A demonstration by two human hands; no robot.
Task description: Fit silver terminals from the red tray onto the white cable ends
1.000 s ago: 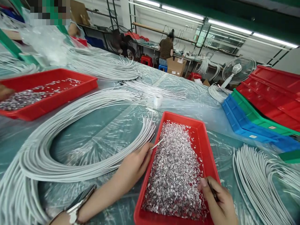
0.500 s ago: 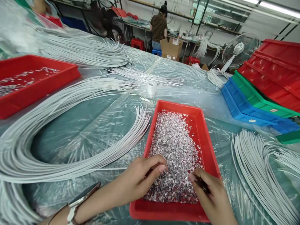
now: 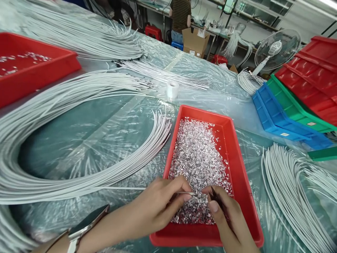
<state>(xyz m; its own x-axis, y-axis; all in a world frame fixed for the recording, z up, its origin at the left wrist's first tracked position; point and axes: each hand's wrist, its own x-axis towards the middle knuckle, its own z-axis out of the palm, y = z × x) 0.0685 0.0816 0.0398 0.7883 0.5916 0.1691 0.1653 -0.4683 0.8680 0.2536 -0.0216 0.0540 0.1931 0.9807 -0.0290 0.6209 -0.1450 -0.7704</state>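
My left hand [image 3: 168,200] pinches a thin white cable [image 3: 123,188] between thumb and fingertips, its end poking out to the right. Close to that end is my right hand [image 3: 226,214], closed around a dark pointed tool [image 3: 213,195] whose kind is mostly hidden by the fingers. Both hands hover over a red tray [image 3: 243,175]. Inside it lies a heap of small shiny silvery pieces [image 3: 197,154]. A tiny piece seems to sit at the cable's end, too small to make out. From the left, a large curved bundle of white cables [image 3: 86,177] reaches up to the tray's side.
Another red tray [image 3: 52,72] stands at the left. A clear roll of tape or film [image 3: 172,90] is behind the main tray. Stacked blue crates [image 3: 279,116], more white cables [image 3: 286,189] and a fan [image 3: 275,49] are on the right. A person [image 3: 180,17] is at a far bench.
My hands have come closer together, and the cable end now shows beyond my left fingertips. The tool's dark point has risen into sight. The camera view has tilted down slightly.
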